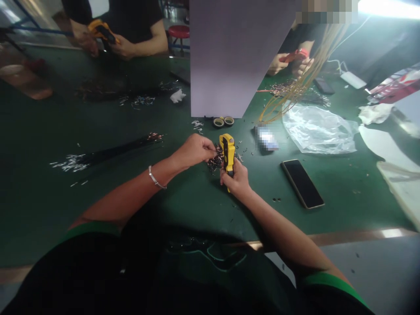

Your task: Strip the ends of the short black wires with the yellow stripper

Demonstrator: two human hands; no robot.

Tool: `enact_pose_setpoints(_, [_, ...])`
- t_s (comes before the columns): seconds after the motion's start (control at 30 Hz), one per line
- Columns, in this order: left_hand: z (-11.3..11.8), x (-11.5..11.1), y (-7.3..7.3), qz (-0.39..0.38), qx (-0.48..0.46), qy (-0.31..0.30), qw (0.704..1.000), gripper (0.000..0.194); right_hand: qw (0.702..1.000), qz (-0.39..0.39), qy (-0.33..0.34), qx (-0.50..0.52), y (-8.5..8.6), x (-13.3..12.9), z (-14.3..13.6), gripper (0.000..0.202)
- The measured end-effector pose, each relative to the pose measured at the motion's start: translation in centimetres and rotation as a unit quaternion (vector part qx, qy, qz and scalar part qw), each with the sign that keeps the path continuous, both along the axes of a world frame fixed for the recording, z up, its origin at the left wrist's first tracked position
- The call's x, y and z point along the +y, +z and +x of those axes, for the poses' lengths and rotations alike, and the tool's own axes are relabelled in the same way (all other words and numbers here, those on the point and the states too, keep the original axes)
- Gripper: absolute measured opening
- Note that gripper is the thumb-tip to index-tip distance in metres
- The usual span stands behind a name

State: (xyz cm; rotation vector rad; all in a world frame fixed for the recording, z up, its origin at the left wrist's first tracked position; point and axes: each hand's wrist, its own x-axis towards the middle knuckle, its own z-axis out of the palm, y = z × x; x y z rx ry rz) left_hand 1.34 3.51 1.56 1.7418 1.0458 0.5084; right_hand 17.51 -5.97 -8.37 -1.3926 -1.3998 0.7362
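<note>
My right hand (239, 178) is wrapped around the handle of a yellow and black wire stripper (229, 153), held upright with its head at the top. Just left of it, my left hand (198, 150) is closed in a pinch, its fingertips at a small heap of short black pieces with copper-coloured ends (215, 163). What the pinch holds is too small to make out. The heap lies below and beside the tool's head and is partly hidden by it. To the left rests a bundle of black wires (114, 153), with bright metal tips at one end and copper ends at the other.
A grey panel (223, 57) stands ahead, two tape rolls (223, 122) at its foot. On the right lie a phone (302, 183) and a clear plastic bag (320, 129). Yellowish wires (305, 83) hang behind. Across the green table (157, 192), two co-workers hold hand tools.
</note>
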Motion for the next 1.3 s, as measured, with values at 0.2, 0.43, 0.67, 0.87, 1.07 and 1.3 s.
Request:
enact_pose_setpoints(0.2, [-0.2,0.8,0.1,-0.013,0.004,0.013,1.000,0.008,0.999,-0.022,-0.004,0.034,0.4,0.1,-0.2,0.017])
enact_pose_setpoints(0.43, [-0.2,1.3,-0.8,-0.025,-0.003,0.016,1.000,0.008,0.996,-0.032,-0.006,0.089,1.1,0.3,-0.5,0.016])
enact_pose_setpoints(0.67, [0.1,1.8,-1.5,-0.033,-0.027,0.032,0.999,0.006,0.993,-0.052,-0.011,0.104,0.9,0.6,-0.6,0.018])
enact_pose_setpoints(0.87, [0.1,2.3,-2.4,-0.024,-0.053,0.036,0.998,0.003,0.993,-0.063,-0.016,0.100,0.8,0.8,-0.7,0.019])
enact_pose_setpoints(1.07, [0.4,2.9,-2.9,-0.005,-0.067,0.040,0.997,0.005,0.992,-0.062,-0.011,0.108,1.0,0.9,-0.8,0.020])
enact_pose_setpoints(1.3, [0.4,2.8,-2.8,0.013,-0.061,0.053,0.997,0.006,0.984,-0.069,-0.006,0.164,1.0,0.9,-0.8,0.024])
